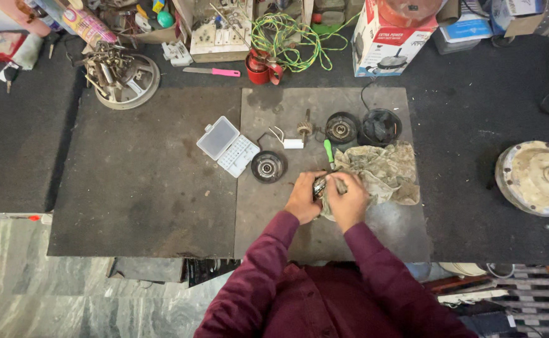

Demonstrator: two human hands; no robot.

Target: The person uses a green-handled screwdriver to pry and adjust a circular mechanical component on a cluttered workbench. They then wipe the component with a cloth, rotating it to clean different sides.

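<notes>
White-and-red carton [392,39] at bench's far edge; blue-white box [468,28] beside it

Bare mat [143,188] lies open leftward; rag [384,172], black motor cap [268,166] and green-handled screwdriver [329,152] crowd ahead

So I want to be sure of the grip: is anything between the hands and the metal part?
Yes. The rag wraps under the right hand against the metal part; the left hand grips it bare.

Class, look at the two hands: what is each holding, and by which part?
The left hand grips a small metal part round its side. The right hand presses a dirty rag against it by one bunched end.
</notes>
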